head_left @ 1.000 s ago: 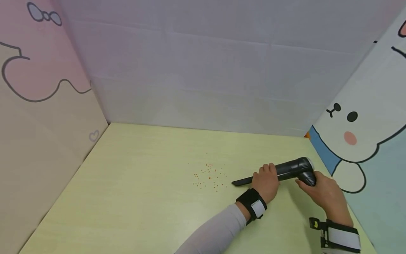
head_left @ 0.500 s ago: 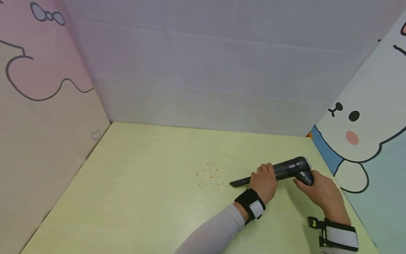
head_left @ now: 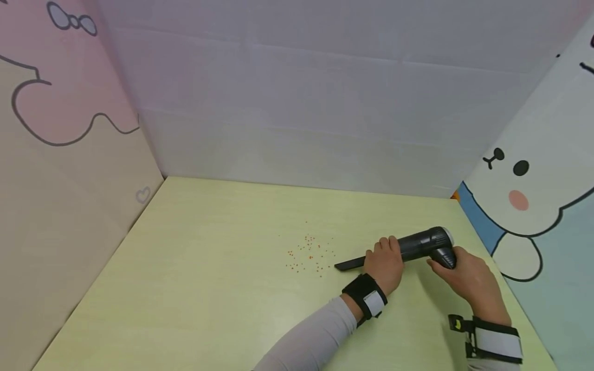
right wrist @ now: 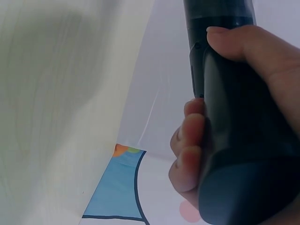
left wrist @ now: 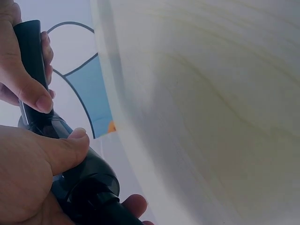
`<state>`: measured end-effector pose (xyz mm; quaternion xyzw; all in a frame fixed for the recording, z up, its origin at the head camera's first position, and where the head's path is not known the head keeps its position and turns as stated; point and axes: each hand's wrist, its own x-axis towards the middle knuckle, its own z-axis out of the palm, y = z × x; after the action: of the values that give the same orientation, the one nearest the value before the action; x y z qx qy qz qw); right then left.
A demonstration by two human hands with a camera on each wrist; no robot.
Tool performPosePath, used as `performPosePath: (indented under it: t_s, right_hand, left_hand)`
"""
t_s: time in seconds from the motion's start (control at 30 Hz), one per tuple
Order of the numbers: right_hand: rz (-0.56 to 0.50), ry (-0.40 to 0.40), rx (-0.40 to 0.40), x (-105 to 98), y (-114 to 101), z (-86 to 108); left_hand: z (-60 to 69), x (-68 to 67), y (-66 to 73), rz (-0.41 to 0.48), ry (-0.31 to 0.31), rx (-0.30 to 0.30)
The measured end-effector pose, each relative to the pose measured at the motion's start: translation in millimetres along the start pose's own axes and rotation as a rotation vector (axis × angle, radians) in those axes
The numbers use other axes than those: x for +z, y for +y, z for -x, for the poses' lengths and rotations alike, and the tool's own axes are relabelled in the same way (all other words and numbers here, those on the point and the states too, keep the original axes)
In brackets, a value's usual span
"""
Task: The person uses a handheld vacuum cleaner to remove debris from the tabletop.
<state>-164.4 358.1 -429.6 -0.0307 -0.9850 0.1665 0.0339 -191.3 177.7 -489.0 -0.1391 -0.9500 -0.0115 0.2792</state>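
Left hand point(head_left: 384, 265) and right hand point(head_left: 475, 278) grip a black device point(head_left: 416, 245) — nozzle point(head_left: 350, 264) just beside orange specks point(head_left: 311, 257)

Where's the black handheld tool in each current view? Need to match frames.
Head: black handheld tool right of centre, held by the left hand and right hand.
Left wrist: tool along the left side, upper left down to the bottom edge, partly covered by both hands.
Right wrist: tool in the right half, partly covered by the right hand.
Shared landmark: blue printed patch.
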Motion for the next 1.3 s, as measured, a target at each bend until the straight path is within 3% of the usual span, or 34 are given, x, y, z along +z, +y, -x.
performPosePath:
  t_s: [0.27,0.6,0.87,1.13,1.3]
  right_hand:
    - [-0.004,-0.013,0.000,-1,-2,-2.2]
    - [-0.021,-0.008,-0.019,3,-6,-5.3]
    - [-0.017,-0.012,-0.016,5,-9,-5.6]
    - [0.008,-0.015,0.009,3,-4,-3.5]
    - [0.009,0.000,0.006,2,-1,-1.4]
  left_hand:
    - [-2.0,0.6,-2.7,-0.010,0.014,0.004]
    - [-2.4,-2.8,-8.0,-0.006,-0.099,-0.005]
    - [-1.8,-2.4,-10.9,-0.016,-0.061,-0.002]
    - [-3.2,-5.3,-6.6,0.025,-0.096,0.015]
    - [-3.9,0.0,-2.4,0.013,-0.076,0.022]
